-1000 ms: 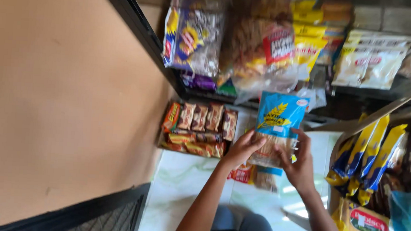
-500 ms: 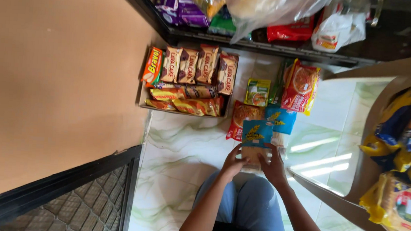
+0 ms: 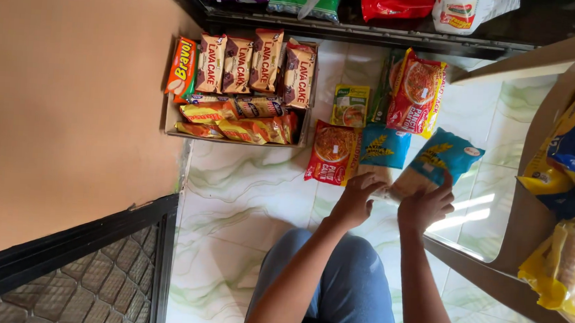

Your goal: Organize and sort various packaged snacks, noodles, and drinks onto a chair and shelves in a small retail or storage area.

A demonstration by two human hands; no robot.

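Two blue-topped clear packets lie on the pale marbled floor. My left hand [image 3: 358, 198] rests with spread fingers on the left blue packet [image 3: 383, 147]. My right hand [image 3: 426, 204] presses on the lower end of the right blue packet [image 3: 439, 161], which lies tilted. A red noodle packet [image 3: 332, 152] lies just left of them, and a larger red and yellow packet [image 3: 417, 89] and a small green and yellow packet [image 3: 351, 105] lie beyond.
A cardboard box [image 3: 170, 118] of brown cake packets and orange snack packs stands by the tan wall [image 3: 65, 101]. A dark shelf [image 3: 375, 34] with bagged goods runs along the top. A beige chair [image 3: 523, 222] with yellow packets is at right. My blue-trousered knees [image 3: 333, 284] are below.
The view dropped from the shelf to the floor. The blue packet I held up with both hands now lies on the floor, and a second blue packet lies beside it under my right hand.
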